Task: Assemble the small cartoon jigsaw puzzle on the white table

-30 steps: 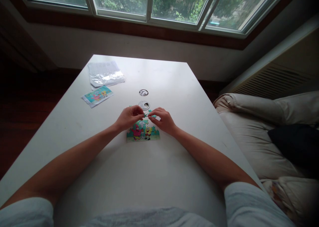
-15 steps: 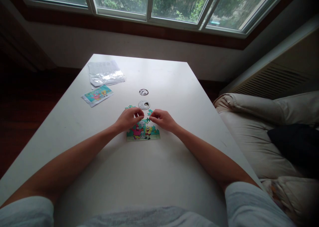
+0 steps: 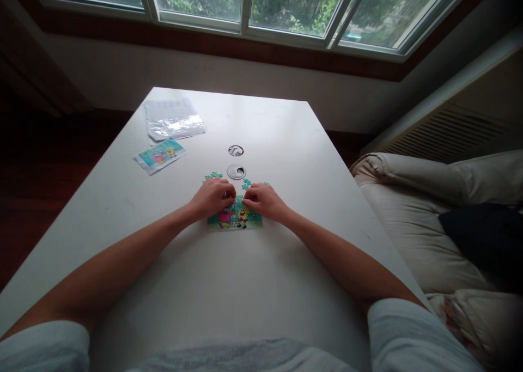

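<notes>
A partly joined jigsaw puzzle [image 3: 234, 219] with cartoon figures, one pink and one yellow, lies flat on the white table. My left hand [image 3: 213, 197] rests over its upper left part, fingers curled and thumb against fingertip; what they hold, if anything, is hidden. Across from it, my right hand [image 3: 263, 200] pinches a small teal puzzle piece at the puzzle's top edge, the fingers covering most of it. Loose teal puzzle pieces [image 3: 213, 175] lie beyond my left hand, and a few more pieces [image 3: 246, 184] are just past my right fingers.
A printed picture card [image 3: 160, 155] with the same figures lies at the left, in front of a clear plastic bag with paper [image 3: 174, 120]. Two round fittings [image 3: 236, 171] are set in the white table [image 3: 278, 138]. A pale sofa [image 3: 402, 219] stands along the right side.
My right hand has moved slightly down and left with the puzzle piece, to the puzzle's top edge. My left hand has dropped a little, and the gap between the hands is narrower.
</notes>
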`<state>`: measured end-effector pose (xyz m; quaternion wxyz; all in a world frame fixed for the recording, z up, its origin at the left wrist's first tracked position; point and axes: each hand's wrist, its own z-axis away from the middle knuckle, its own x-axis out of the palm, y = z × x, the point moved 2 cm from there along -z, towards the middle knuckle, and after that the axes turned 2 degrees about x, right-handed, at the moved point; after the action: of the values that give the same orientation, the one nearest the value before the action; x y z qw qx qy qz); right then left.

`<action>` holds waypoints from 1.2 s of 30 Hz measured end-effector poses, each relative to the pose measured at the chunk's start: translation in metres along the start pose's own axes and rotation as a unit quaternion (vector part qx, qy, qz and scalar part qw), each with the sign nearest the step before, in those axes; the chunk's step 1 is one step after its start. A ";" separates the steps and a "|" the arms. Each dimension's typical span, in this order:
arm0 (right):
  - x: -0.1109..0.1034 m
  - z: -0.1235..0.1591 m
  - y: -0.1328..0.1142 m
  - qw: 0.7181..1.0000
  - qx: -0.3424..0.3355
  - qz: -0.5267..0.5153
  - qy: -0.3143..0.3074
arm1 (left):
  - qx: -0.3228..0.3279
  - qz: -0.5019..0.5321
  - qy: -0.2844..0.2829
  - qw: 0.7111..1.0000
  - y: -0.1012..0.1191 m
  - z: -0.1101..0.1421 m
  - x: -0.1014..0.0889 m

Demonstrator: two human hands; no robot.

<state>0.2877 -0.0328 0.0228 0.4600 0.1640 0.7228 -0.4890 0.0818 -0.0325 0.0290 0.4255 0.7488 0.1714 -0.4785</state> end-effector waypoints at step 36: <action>-0.030 -0.010 0.046 0.983 0.051 0.012 0.175 | 0.166 -0.081 -0.051 0.981 0.017 0.003 -0.001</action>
<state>0.3300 0.0041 0.0225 0.3232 0.2791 0.7644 -0.4831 0.0903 -0.0445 0.0375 0.2632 0.7672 0.1280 -0.5707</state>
